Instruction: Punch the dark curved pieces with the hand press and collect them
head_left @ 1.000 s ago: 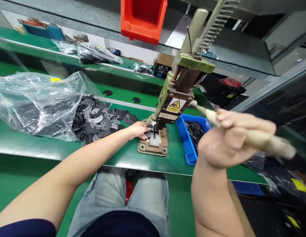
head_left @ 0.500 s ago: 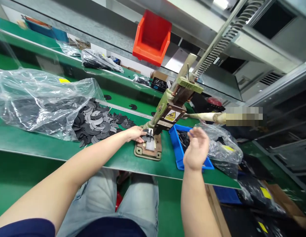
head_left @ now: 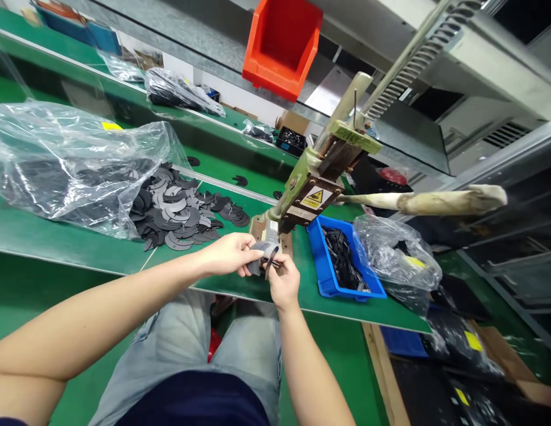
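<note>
A single view looks from the person's head, facing forward and steeply down past the jeans [head_left: 257,340] onto the desk [head_left: 93,251]; it sits near, at arm's reach, with the left hand [head_left: 235,255] and right hand [head_left: 286,284] around mid-frame, and it takes in the red bin [head_left: 279,47] along its top edge

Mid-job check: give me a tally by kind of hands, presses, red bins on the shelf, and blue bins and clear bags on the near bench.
Hands: 2 (left hand, right hand)
Press: 1
Red bin: 1
Blue bin: 1
Clear bags: 2 (left bag, right bag)
Total: 7
Held pieces overlap, so not counted.
</note>
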Demonstrator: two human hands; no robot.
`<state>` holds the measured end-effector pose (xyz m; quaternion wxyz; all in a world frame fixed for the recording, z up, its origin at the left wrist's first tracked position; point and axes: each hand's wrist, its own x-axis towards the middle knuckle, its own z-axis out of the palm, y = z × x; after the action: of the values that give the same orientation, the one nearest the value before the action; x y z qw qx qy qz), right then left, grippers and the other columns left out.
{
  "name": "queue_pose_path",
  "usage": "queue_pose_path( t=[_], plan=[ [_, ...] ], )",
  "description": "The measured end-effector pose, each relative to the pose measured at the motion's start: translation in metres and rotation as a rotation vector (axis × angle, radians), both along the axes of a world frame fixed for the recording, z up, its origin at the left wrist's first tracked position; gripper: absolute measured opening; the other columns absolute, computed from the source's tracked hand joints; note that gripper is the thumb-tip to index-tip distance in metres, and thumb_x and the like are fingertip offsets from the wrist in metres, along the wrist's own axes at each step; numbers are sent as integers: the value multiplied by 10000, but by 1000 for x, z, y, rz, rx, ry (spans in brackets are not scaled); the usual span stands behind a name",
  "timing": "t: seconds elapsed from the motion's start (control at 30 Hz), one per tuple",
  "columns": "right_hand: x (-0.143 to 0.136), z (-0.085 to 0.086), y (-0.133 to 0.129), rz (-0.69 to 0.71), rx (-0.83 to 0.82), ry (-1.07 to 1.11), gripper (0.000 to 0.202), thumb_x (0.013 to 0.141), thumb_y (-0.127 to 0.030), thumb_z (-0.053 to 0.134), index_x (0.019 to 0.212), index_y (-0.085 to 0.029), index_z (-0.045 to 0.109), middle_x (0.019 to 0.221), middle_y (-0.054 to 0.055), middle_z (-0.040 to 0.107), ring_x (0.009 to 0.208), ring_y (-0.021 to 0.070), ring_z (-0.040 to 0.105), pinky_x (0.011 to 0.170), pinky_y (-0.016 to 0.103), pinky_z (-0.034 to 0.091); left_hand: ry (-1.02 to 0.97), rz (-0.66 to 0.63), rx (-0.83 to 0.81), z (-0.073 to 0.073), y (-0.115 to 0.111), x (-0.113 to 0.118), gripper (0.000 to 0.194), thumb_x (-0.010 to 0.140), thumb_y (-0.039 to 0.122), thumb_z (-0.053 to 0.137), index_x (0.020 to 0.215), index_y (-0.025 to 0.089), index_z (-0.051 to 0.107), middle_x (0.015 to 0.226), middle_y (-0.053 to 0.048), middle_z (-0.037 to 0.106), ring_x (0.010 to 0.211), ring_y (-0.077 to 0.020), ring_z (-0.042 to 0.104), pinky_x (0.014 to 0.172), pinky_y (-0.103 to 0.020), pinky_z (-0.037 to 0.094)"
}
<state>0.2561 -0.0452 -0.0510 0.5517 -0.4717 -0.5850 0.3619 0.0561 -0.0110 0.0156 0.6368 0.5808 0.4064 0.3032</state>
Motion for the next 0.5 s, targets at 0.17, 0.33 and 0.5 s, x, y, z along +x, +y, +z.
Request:
queue_pose_path(
  t=[0.17,0.33,0.5],
  plan=[
    [-17,-3,-12,-71,29,40,264,880,-458,721,913,-205,656,911,39,726,782,148,682,734,301,590,34,8,14,5,-15,4,404,835,540,787,802,205,565,650,-23,723,538,-173,719,460,-219,526],
    [-15,5,-23,-85,74,-29,232,925,-448,661,916,-218,623,840,26,708,697,145,660,664,295,565,-41,-100,-129,15,-13,7,466,786,580,825,796,197,560,618,-17,699,525,-161,701,457,-210,492],
    [5,14,-25,-47,134,-234,179,937,-369,654,1060,-241,677,958,48,750,824,177,709,793,337,589,60,-99,-41,10,-7,1,463,825,613,770,820,211,540,609,0,666,545,-172,685,494,-241,495]
  ],
)
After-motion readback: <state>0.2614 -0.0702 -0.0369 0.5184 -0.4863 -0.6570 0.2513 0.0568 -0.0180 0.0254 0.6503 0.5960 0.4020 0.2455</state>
